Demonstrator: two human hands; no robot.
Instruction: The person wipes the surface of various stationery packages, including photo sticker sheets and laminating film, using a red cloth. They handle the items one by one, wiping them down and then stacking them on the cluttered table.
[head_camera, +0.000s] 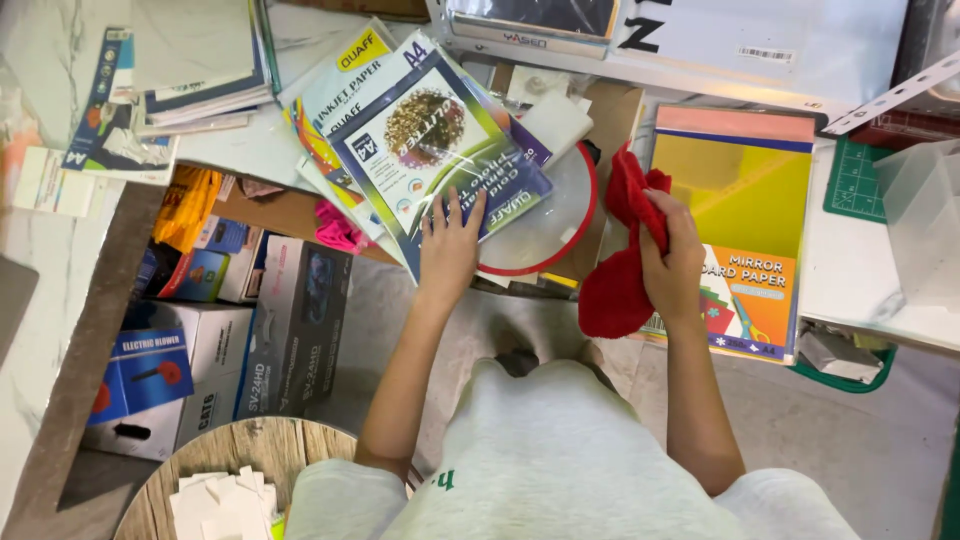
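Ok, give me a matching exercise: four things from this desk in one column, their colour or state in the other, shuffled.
1. cloth
2. left hand
3. round plate
4. cutting mat

a. green
b. flat on a paper pack
c. red, bunched in the right hand
d. clear with a red rim

Pairs: 1-c, 2-b, 3-d, 4-a

paper packs (430, 140) on desk (boxes (200, 340) below)
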